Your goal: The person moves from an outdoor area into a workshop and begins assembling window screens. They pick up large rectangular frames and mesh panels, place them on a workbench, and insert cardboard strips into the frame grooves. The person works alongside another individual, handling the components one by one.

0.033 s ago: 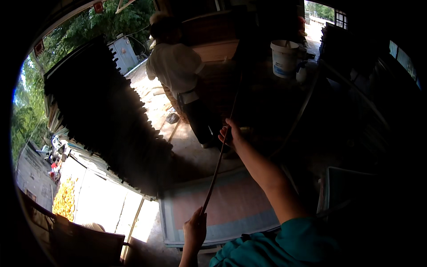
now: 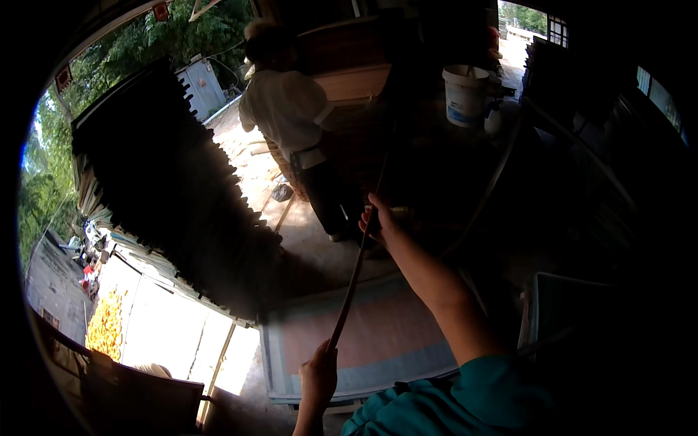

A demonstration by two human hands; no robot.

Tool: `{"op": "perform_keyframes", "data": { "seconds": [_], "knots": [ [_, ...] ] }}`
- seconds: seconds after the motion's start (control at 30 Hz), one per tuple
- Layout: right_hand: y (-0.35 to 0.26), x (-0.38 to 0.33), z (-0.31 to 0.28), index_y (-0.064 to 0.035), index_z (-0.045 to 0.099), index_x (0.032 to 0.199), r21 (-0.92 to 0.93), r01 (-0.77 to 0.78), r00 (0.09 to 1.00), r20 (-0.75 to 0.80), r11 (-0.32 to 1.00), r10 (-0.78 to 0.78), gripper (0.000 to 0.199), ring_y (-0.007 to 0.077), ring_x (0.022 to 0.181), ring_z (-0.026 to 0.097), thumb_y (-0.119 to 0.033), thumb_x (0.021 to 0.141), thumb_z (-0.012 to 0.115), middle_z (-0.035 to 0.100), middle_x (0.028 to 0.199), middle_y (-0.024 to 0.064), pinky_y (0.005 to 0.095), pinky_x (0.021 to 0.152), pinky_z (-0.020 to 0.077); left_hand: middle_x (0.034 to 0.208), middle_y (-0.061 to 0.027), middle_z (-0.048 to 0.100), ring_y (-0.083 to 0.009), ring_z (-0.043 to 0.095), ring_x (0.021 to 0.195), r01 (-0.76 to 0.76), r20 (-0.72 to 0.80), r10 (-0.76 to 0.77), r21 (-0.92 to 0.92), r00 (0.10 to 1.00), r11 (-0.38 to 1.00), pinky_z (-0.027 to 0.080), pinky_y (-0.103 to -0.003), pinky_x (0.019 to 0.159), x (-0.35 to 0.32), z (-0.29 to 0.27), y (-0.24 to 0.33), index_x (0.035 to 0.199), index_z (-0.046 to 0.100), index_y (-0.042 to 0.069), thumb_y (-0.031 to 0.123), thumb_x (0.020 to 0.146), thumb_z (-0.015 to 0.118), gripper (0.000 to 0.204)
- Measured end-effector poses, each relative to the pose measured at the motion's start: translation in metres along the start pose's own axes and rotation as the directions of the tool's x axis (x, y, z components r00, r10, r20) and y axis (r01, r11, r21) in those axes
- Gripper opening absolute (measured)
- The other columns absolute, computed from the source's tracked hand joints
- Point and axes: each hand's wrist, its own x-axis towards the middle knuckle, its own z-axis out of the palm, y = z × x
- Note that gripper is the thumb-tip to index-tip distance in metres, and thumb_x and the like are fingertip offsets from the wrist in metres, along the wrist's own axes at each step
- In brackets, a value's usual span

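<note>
A long, thin dark rod [image 2: 352, 291] slants up and away in front of me. My left hand [image 2: 318, 378] is closed round its near, lower end. Farther up, my right hand [image 2: 376, 220] grips the same rod, with the fingers curled about it. The far tip fades into the dark, so I cannot tell where it ends. Below the rod lies a flat framed panel [image 2: 363, 327] with a pinkish middle and blue-grey borders; the rod appears apart from it.
A tall dark stack of panels [image 2: 174, 196] stands at the left. Beyond the rod a person in a white shirt [image 2: 291, 109] stands beside a wooden-looking pile [image 2: 352, 83]. A white bucket [image 2: 464, 98] sits at the back right. Orange-yellow things [image 2: 107, 327] lie outside in the sun.
</note>
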Motion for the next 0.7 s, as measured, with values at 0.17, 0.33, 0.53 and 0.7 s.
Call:
{"op": "perform_keyframes", "data": {
  "seconds": [0.17, 0.33, 0.53, 0.7],
  "knots": [
    [0.009, 0.031, -0.035, -0.0099, 0.054, 0.083, 0.044, 0.008, 0.990, 0.143, 0.999, -0.014, 0.038, 0.0185, 0.073, 0.049, -0.034, 0.067, 0.077, 0.051, 0.076, 0.0021, 0.0330, 0.065, 0.0418, 0.073, -0.0119, 0.063, -0.0300, 0.062, 0.068, 0.046, 0.065, -0.046, -0.008, 0.997, 0.999, 0.048, -0.037, 0.060, -0.001, 0.005, -0.007, 0.103, 0.058, 0.007, 0.020, 0.085, 0.053, 0.023],
    [0.010, 0.027, -0.025, -0.0106, 0.056, 0.084, 0.072, 0.034, 0.990, 0.135, 0.997, -0.044, 0.034, 0.0154, 0.075, 0.049, -0.032, 0.068, 0.077, 0.052, 0.079, 0.0010, 0.0297, 0.066, 0.0414, 0.074, -0.0103, 0.063, -0.0283, 0.063, 0.067, 0.067, 0.093, -0.065, -0.020, 0.994, 0.998, 0.048, -0.034, 0.059, 0.001, 0.008, -0.008, 0.103, 0.057, 0.006, 0.020, 0.085, 0.053, 0.023],
    [-0.023, 0.001, 0.023, -0.0143, 0.052, 0.088, -0.232, 0.186, 0.983, 0.041, 0.955, -0.181, 0.047, 0.0149, 0.070, 0.051, -0.049, 0.066, 0.073, 0.047, 0.076, -0.0008, 0.0350, 0.062, 0.0483, 0.098, -0.0164, 0.063, -0.0241, 0.063, 0.089, -0.026, -0.013, 0.024, -0.243, 1.000, 0.970, 0.051, -0.030, 0.074, 0.003, 0.015, -0.003, 0.116, 0.047, 0.002, 0.011, 0.083, 0.059, 0.036],
    [-0.054, 0.017, -0.070, -0.0054, 0.053, 0.103, -0.394, 0.146, 0.976, -0.091, 0.908, -0.197, 0.053, 0.0227, 0.098, 0.053, -0.054, 0.082, 0.049, 0.054, 0.104, 0.0125, 0.0437, 0.074, 0.0482, 0.115, -0.0194, 0.055, -0.0240, 0.060, 0.097, -0.017, 0.032, 0.035, -0.449, 0.999, 0.893, 0.050, -0.031, 0.078, 0.013, 0.036, -0.019, 0.123, 0.041, 0.001, 0.005, 0.082, 0.059, 0.045]
  ]
}}
